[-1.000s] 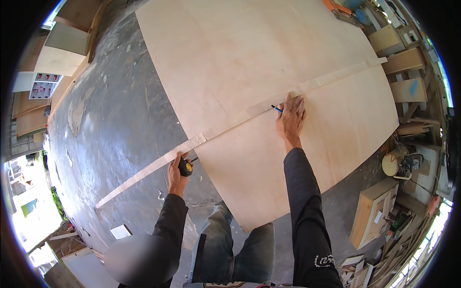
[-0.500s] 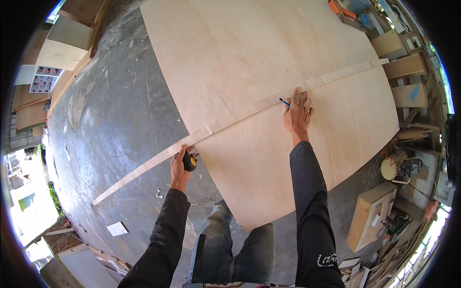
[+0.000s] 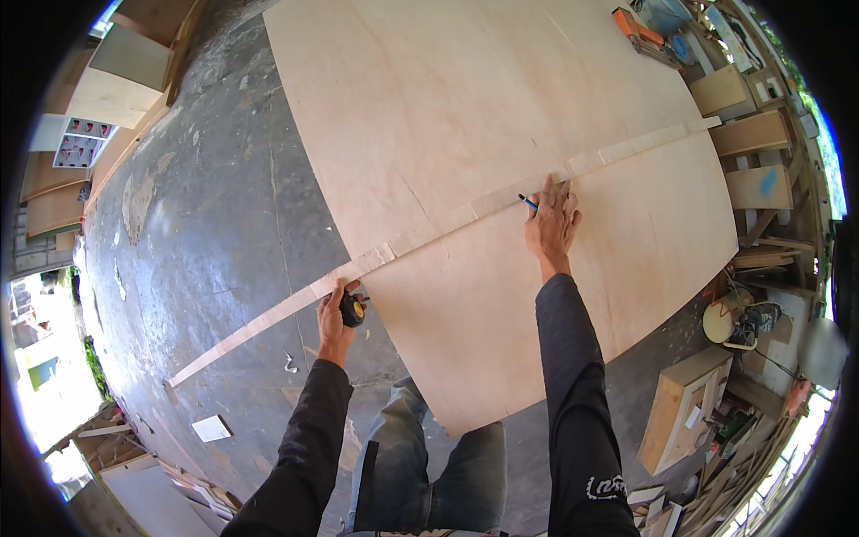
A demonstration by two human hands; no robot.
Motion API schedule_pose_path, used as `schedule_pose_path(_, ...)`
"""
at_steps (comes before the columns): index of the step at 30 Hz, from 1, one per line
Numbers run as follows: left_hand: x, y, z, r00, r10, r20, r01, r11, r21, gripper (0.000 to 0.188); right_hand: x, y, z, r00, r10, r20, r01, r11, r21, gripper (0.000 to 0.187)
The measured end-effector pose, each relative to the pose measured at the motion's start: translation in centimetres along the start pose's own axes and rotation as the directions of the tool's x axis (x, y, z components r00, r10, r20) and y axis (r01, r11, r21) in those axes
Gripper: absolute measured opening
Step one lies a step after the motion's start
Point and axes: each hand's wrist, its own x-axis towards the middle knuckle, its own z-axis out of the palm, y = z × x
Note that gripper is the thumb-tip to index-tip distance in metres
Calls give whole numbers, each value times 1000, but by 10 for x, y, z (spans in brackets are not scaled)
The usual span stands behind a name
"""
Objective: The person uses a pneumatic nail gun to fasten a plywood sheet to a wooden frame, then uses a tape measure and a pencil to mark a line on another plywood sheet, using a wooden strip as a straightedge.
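A long, pale wooden strip (image 3: 431,234) lies slantwise across a large plywood sheet (image 3: 403,107), its left end reaching out over the grey floor. My left hand (image 3: 332,333) is closed round a black and yellow tape measure (image 3: 353,311), fingertips at the strip's lower edge just beyond the sheet's left edge. On the sheet, my right hand (image 3: 553,234) rests with fingertips against the strip near its middle. A blue pencil or pen (image 3: 528,202) with a dark tip is held in that hand, pointing up-left toward the strip.
An orange and grey power tool (image 3: 642,38) lies at the sheet's far right corner. Wooden boxes (image 3: 752,134), a small compressor (image 3: 723,320) and a wooden case (image 3: 684,407) line the right side. A white rectangular piece (image 3: 212,429) lies on the floor at left.
The view has shifted slightly. Both hands keep nearly the same places along the strip, still holding the tape measure and the pencil or pen.
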Motion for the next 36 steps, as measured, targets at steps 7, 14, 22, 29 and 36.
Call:
schedule_pose_path(7,2,0,-3,1000,-7,16,6,1000,7,35,-1,-1,2,1000,7,-6,-7,1000,-12,58)
schedule_pose_path(14,-1,-4,4,1000,20,-23,-21,1000,-14,35,-2,-2,4,999,-3,-47,3,1000,1,59)
schedule_pose_path(22,-1,-5,13,998,56,-29,-58,996,-62,31,-3,-1,5,999,24,-31,-23,1000,19,59)
schedule_pose_path(29,-3,-8,13,996,78,-39,-81,993,-81,31,-4,-5,6,999,42,-16,-41,999,29,59)
schedule_pose_path(36,-2,-9,12,996,71,-47,-76,991,-113,29,-5,-6,5,999,36,-30,-35,998,48,60)
